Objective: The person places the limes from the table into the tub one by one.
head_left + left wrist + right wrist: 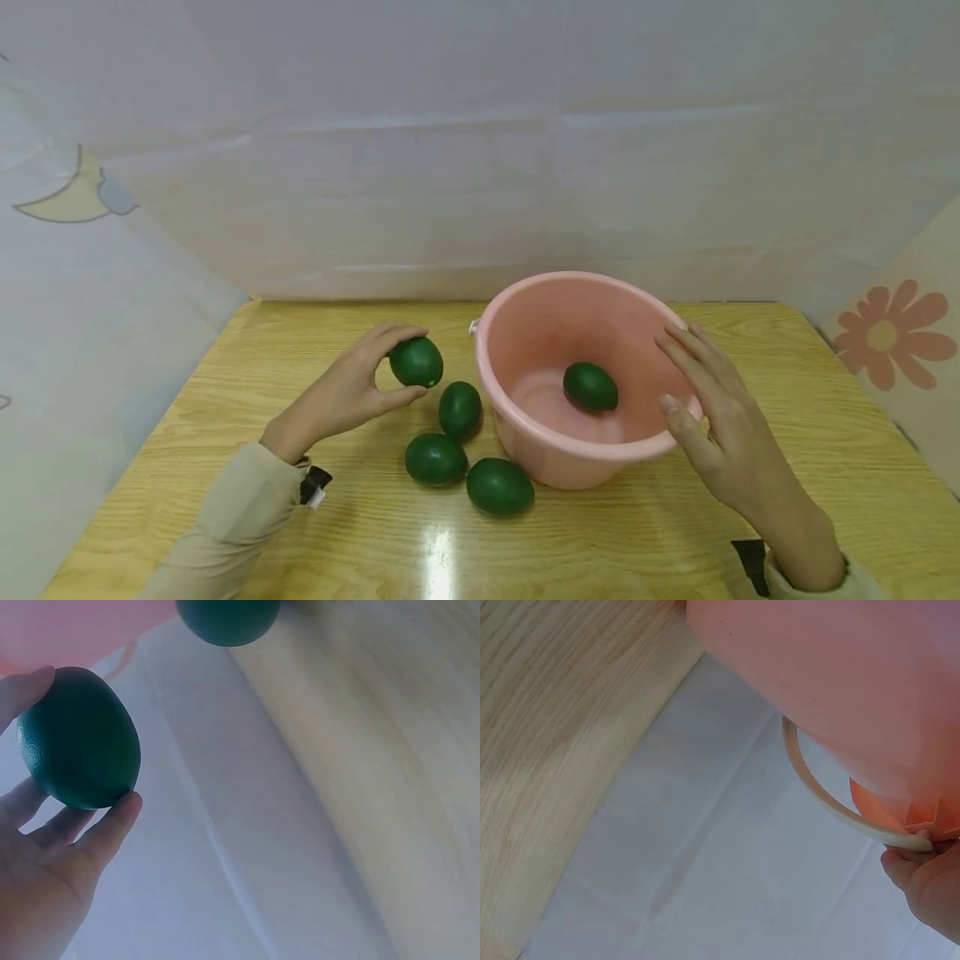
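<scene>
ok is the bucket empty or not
Not empty, though far from full: in the head view, one green fruit lies inside the bucket, with bare pink around it.

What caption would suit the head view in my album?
Left hand holding one green fruit, right hand at the pink bucket, another fruit inside.
</scene>
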A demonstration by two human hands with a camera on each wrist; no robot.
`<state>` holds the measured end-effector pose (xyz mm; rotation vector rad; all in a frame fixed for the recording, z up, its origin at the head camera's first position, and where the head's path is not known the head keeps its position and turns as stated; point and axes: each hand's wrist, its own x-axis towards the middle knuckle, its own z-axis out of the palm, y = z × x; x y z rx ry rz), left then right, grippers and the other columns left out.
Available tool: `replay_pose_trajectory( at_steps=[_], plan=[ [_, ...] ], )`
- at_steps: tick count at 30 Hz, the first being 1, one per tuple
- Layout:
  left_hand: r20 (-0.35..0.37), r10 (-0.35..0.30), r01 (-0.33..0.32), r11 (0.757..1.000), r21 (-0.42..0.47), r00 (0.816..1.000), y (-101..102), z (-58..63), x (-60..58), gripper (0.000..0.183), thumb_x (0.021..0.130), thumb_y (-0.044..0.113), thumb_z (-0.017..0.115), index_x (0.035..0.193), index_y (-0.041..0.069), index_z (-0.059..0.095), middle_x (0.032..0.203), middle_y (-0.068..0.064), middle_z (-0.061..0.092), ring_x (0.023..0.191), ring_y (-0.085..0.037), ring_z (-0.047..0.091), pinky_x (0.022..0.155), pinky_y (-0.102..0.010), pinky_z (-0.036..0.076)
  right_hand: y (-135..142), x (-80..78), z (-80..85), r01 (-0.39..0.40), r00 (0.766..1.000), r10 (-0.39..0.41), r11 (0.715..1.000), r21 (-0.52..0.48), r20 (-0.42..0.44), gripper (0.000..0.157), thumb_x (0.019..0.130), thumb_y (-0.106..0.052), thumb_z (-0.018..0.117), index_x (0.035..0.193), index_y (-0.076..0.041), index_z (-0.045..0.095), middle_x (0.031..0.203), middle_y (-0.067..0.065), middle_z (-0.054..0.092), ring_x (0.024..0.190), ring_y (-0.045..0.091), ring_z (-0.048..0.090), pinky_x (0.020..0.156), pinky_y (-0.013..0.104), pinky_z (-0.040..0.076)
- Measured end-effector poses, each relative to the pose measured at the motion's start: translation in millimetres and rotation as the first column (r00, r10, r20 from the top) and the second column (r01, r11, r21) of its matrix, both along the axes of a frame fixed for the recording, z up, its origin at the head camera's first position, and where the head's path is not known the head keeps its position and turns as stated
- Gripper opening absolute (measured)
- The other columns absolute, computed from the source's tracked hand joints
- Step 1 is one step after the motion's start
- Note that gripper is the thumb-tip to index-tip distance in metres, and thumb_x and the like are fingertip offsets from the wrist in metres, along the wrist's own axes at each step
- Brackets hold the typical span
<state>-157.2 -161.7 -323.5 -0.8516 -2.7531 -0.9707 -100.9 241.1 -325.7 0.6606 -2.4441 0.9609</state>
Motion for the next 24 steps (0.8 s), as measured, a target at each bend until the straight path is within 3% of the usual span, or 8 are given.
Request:
replay_pose_trajectory(
  at_steps=[9,15,20,24],
  plan=[
    [-0.071,-0.007,0.009,1.0,0.028,0.997,3.4,12.1,1.4,0.068,0.083,0.022,0.082,0.142,0.012,0.05,0.139,-0.009,0.055,0.123,-0.027,0.057,0.099,-0.048,0.051,0.0,0.0,-0.1,-0.001,1.0,0.001,1.0,-0.003,-0.004,0.057,0.094,-0.008,0.055,0.15,-0.008,0.042,0.158,0.016,0.037,0.154,0.019,0.014,0.126,0.05,0.013],
    [-0.101,-0.014,0.017,0.999,0.028,0.995,6.6,22.9,1.9,0.069,0.082,0.022,0.082,0.142,0.011,0.049,0.138,-0.008,0.053,0.12,-0.024,0.058,0.099,-0.044,0.052,0.0,-0.5,-0.5,-0.001,1.0,0.001,1.0,0.001,-0.011,0.057,0.094,-0.008,0.055,0.15,-0.008,0.042,0.157,0.017,0.037,0.154,0.018,0.014,0.127,0.042,0.013],
    [-0.101,-0.008,0.012,0.999,0.038,0.995,9.4,30.4,3.8,0.069,0.082,0.024,0.082,0.142,0.012,0.049,0.14,-0.007,0.051,0.123,-0.022,0.057,0.1,-0.043,0.051,-0.1,-0.7,0.1,-0.003,1.0,0.003,1.0,-0.004,-0.004,0.057,0.095,-0.008,0.055,0.151,-0.008,0.042,0.157,0.017,0.037,0.154,0.019,0.014,0.126,0.049,0.013],
    [-0.12,-0.009,0.015,0.999,0.049,0.993,11.7,35.8,4.2,0.069,0.082,0.023,0.083,0.142,0.011,0.05,0.139,-0.008,0.053,0.123,-0.022,0.055,0.101,-0.044,0.05,-0.2,-0.6,0.9,-0.004,1.0,0.004,1.0,-0.007,-0.003,0.056,0.095,-0.008,0.055,0.15,-0.007,0.042,0.157,0.017,0.037,0.154,0.019,0.014,0.126,0.047,0.013]
  ],
)
